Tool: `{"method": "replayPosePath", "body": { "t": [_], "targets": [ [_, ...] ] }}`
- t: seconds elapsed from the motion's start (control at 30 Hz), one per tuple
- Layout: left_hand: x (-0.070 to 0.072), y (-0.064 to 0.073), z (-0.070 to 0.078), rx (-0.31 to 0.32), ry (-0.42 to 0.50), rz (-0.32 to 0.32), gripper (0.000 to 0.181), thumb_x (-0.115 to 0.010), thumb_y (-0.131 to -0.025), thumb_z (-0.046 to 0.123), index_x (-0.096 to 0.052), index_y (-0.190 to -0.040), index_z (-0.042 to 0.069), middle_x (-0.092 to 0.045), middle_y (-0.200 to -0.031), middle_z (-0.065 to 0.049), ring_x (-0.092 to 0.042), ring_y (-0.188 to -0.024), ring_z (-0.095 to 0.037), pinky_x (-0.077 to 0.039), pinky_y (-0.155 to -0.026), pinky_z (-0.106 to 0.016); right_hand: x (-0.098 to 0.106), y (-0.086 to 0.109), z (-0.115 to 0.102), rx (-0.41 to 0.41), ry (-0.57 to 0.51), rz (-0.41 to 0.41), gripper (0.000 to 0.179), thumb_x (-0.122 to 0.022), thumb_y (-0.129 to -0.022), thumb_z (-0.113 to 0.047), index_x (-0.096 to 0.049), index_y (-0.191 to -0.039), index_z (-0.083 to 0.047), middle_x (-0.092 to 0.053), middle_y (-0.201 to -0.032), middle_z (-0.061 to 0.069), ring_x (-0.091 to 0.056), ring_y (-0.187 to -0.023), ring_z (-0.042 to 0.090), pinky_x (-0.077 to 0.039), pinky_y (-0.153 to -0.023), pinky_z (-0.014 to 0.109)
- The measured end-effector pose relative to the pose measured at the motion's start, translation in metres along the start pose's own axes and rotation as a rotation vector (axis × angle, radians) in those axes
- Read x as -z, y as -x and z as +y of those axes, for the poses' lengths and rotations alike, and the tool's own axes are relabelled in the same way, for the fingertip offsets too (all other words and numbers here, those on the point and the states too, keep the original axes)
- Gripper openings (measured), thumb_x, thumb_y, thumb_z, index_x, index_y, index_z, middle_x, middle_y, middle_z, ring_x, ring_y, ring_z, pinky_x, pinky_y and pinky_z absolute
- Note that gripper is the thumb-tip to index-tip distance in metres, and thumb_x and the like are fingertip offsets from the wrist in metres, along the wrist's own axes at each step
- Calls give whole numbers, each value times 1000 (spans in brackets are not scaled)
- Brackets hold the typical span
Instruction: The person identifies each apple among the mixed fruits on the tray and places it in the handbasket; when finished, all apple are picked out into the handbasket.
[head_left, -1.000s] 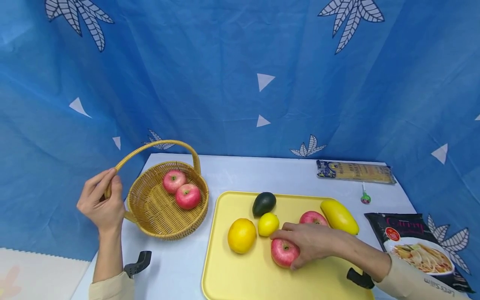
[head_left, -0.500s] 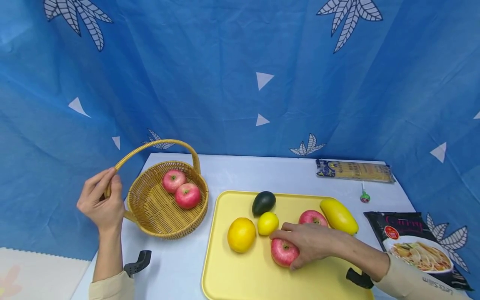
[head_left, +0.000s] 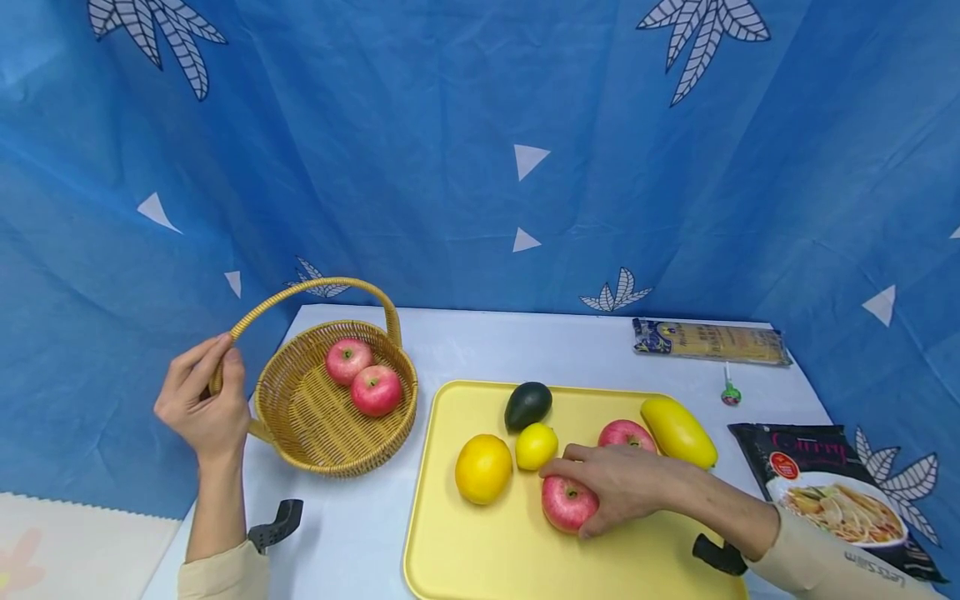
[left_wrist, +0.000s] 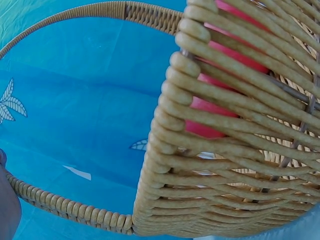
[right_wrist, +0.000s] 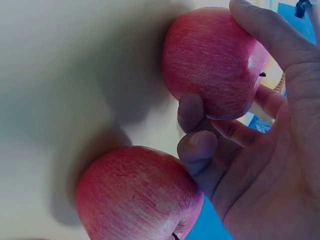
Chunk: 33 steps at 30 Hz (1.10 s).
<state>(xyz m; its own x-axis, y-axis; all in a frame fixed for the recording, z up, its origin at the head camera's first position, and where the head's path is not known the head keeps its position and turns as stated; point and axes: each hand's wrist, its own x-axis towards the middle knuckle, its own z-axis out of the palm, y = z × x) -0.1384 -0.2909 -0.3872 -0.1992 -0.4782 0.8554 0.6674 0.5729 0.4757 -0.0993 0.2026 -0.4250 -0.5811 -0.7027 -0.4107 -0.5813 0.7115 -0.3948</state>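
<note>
My left hand (head_left: pixel 202 400) grips the arched handle of a woven basket (head_left: pixel 300 454) on the left of the table. Two red apples (head_left: pixel 377 391) lie inside it; through the weave their red shows in the left wrist view. Over the yellow tray (head_left: pixel 480 567), my right hand (head_left: pixel 618 483) has its thumb and fingers curled round a red apple (right_wrist: pixel 215 60). Just beside those fingers sits another apple (right_wrist: pixel 140 192), partly covered by the hand in the head view. An orange (head_left: pixel 483 469), a lemon (head_left: pixel 536 447) and a dark green avocado (head_left: pixel 528 407) lie left of the hand.
A yellow mango (head_left: pixel 678 432) lies at the tray's back right corner. Beyond the tray on the right are a pack of noodles (head_left: pixel 712 342), a lollipop (head_left: pixel 731 393) and a black food bag (head_left: pixel 832 483). Blue cloth (head_left: pixel 450 167) hangs behind the table.
</note>
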Motion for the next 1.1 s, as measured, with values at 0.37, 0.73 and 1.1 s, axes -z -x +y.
{"method": "replayPosePath", "body": {
  "t": [0.37, 0.73, 1.1],
  "targets": [
    [0, 0, 0, 3, -13, 4, 12, -77, -82, 2, -79, -90, -7, -75, -92, -20, -71, -85, -13, -54, -77, -13, -2, 0, -1, 19, -6, 5, 78, -79, -76, -60, -48, -144, -42, -56, -123, -11, -55, -86, 6, -55, -76, 36],
    [3, 0, -5, 4, -21, -1, 11, -76, -82, 1, -78, -90, -7, -75, -93, -18, -71, -86, -13, -54, -78, -13, -3, 1, -3, 39, -6, 17, 76, -78, -76, -62, -48, -143, -44, -56, -120, -14, -54, -86, 5, -53, -75, 35],
    [0, -1, 2, -1, -3, 10, 11, -76, -82, 1, -79, -89, -6, -74, -91, -21, -71, -83, -13, -54, -77, -13, -2, 3, -5, 91, -21, 44, 70, -75, -77, -63, -48, -141, -50, -55, -121, -15, -54, -85, 3, -49, -69, 28]
  ]
}}
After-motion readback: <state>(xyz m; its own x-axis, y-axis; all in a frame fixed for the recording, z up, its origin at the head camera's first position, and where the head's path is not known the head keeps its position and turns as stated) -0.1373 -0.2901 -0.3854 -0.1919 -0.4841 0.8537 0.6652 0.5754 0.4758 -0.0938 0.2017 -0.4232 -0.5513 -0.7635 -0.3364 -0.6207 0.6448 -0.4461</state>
